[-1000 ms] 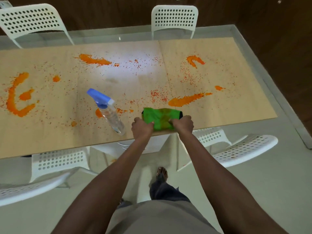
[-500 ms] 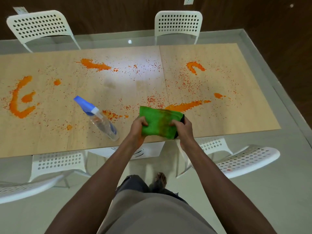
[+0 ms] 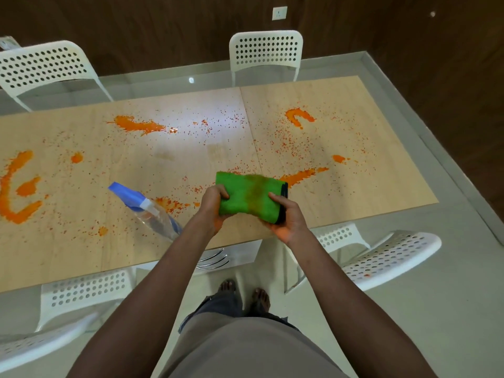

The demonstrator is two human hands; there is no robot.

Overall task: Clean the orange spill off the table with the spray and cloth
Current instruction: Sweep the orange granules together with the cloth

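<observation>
My left hand [image 3: 212, 201] has its grip curled round the left end of the folded green microfibre cloth [image 3: 246, 196], thumb on top, and my right hand [image 3: 286, 218] cups the cloth's right end from below with the thumb pressed on the upper face beside its dark edging. I see the cloth held between the two hands above the near edge of the pale wood-grain counter [image 3: 354, 192], not lying on it; a brownish-orange smear runs across the cloth's middle. Just left of my left wrist, the clear plastic spray bottle with a blue trigger head [image 3: 147, 210] lies tilted on the counter, head pointing to the far left, with a small orange splatter [image 3: 170, 203] right beside its neck. A long orange streak [image 3: 302, 175] sits on the counter just beyond the cloth's right end. Further out I see a hook-shaped orange blot [image 3: 298, 117] toward the far right, an orange splash [image 3: 137, 126] at the far centre-left, and a large curved orange smear [image 3: 16, 192] at the left edge, with fine orange specks scattered across most of the surface. White perforated plastic chairs stand round the counter: two on the far side [image 3: 266, 51] and others near me, one on the right [image 3: 387, 255]. My bare feet [image 3: 244, 293] stand on the pale floor beneath.
</observation>
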